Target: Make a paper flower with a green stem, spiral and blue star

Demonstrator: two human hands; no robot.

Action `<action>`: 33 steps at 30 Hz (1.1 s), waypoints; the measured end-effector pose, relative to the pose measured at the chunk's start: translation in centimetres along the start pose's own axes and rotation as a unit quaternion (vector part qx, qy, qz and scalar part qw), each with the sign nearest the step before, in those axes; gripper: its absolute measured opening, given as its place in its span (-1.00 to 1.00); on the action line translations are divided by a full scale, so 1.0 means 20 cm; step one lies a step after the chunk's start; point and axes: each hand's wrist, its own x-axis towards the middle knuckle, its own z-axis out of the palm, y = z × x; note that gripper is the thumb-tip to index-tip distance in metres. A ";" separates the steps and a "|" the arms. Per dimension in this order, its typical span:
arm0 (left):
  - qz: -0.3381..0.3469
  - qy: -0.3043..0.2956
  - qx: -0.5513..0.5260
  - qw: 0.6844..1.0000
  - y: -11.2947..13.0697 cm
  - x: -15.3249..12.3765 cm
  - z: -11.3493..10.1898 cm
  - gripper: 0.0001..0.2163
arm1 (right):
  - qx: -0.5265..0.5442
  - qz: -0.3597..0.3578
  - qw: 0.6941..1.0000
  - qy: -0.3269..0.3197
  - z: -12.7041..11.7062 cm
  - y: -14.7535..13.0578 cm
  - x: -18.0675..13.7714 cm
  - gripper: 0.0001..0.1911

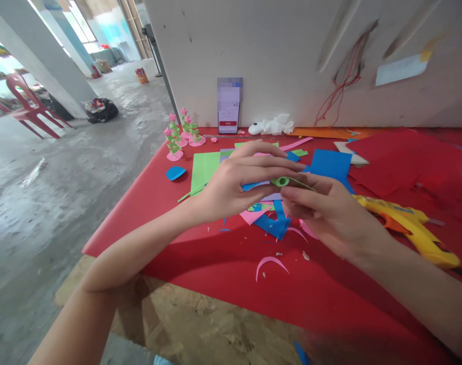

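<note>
Between my two hands is a strip of green paper (282, 181), rolled into a small tube whose open end faces me. My left hand (249, 175) closes on the roll from the left with its fingers laid over the top. From the right, the thumb and fingers of my right hand (322, 203) pinch the roll and its loose edge. Under the hands lie green paper (204, 170), blue paper (331, 165) and pink scraps. A blue paper disc (176, 173) is left of my left hand.
A yellow glue gun (417, 223) lies beside my right forearm. Small pink-and-green paper flowers (173, 137) stand at the table's left edge. A phone (228, 109) leans on the white panel behind. Red sheets (398, 157) cover the right back of the red table (215, 268).
</note>
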 end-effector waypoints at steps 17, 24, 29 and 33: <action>-0.073 0.085 -0.047 0.993 0.04 0.00 0.04 -0.92 | -0.021 -0.034 0.999 0.006 0.02 0.01 -0.01 -0.71; -0.067 0.086 -0.068 0.992 0.03 -0.01 0.07 -0.88 | -0.063 -0.042 0.997 0.002 -0.01 0.00 -0.01 -0.73; -0.026 0.036 -0.042 0.998 0.03 0.01 0.06 -0.91 | -0.087 -0.023 0.996 -0.020 -0.05 -0.02 0.00 -0.73; -0.012 0.000 -0.043 0.999 0.02 0.01 0.03 -0.89 | -0.083 -0.011 0.996 -0.026 -0.06 -0.04 0.00 -0.76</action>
